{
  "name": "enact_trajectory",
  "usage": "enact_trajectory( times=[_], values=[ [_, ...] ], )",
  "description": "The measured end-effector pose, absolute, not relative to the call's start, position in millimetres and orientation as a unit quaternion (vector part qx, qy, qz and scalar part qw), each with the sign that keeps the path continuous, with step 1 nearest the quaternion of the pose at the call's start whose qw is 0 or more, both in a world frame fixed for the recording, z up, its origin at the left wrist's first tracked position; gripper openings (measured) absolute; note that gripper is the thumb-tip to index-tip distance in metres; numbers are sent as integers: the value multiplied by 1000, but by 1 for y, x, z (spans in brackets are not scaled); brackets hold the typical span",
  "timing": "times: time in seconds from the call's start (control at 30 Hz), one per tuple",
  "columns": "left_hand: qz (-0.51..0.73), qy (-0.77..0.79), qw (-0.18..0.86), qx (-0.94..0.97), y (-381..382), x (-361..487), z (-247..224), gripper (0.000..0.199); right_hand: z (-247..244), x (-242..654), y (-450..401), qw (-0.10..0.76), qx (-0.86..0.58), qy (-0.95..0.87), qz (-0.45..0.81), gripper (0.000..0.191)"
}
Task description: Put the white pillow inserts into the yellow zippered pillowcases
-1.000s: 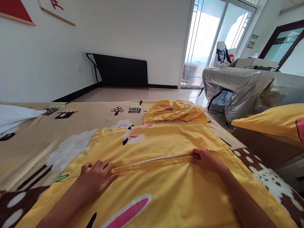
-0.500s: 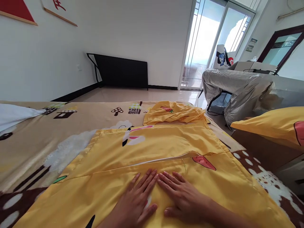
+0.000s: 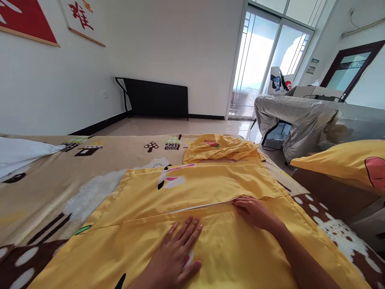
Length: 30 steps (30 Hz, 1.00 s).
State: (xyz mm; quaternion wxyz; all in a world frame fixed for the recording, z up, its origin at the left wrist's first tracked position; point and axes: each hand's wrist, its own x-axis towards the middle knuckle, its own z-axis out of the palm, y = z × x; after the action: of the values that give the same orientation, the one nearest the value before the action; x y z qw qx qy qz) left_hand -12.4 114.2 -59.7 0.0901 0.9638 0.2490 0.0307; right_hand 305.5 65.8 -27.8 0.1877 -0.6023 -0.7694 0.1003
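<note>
Cloth in bright yellow, a cover of some kind (image 3: 219, 237), lies spread across a patterned blanket (image 3: 120, 154) directly before the person, with a pale-edged slit (image 3: 204, 206) running crosswise through it. The left hand (image 3: 179, 251) rests flat on the cover just on the near side of the slit, fingers spread and gripping nothing. The right hand (image 3: 255, 212) is at the slit's right end, fingers bent over the edge; whether they pinch the fabric or merely press on it cannot be told, since the fingertips are partly hidden.

The likeliest trouble is rumpling: the fabric looks thin and slippery, so a pull by the right hand could drag it into creases if the left presses too lightly. Pressing too hard while the edge is tugged might instead strain the stitching at the slit's end. The slit gapes slightly, so its two edges could end up skewed if only one is moved. Beyond the cover's far edge sits a crumpled yellow cloth (image 3: 225, 148), near enough that a wide sweep might catch both pieces and bunch them together.
</note>
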Motion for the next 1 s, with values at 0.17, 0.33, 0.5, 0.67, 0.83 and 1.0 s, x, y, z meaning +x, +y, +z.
enact_trajectory(
  times=[0.17, 0.33, 0.5, 0.67, 0.83, 1.0],
  values=[
    [39, 243, 85, 965, 114, -12, -56, 69, -34, 312, 69, 181, -656, -731, 53, 28],
    [36, 247, 72, 966, 114, -12, -55, 68, -35, 309, 68, 247, -644, -724, -2, 24],
    [40, 245, 38, 968, 114, -12, -55, 64, -35, 298, 66, 217, -612, -759, 46, 23],
    [88, 318, -10, 944, 139, -32, -60, 51, -34, 298, 67, 194, -645, -736, 61, 23],
    [168, 440, 6, 882, 172, -58, -59, 38, -33, 301, 68, 205, -647, -729, 87, 14],
    [199, 470, 30, 859, 179, -64, -57, 31, -35, 300, 69, 216, -658, -714, 103, 7]
  ],
)
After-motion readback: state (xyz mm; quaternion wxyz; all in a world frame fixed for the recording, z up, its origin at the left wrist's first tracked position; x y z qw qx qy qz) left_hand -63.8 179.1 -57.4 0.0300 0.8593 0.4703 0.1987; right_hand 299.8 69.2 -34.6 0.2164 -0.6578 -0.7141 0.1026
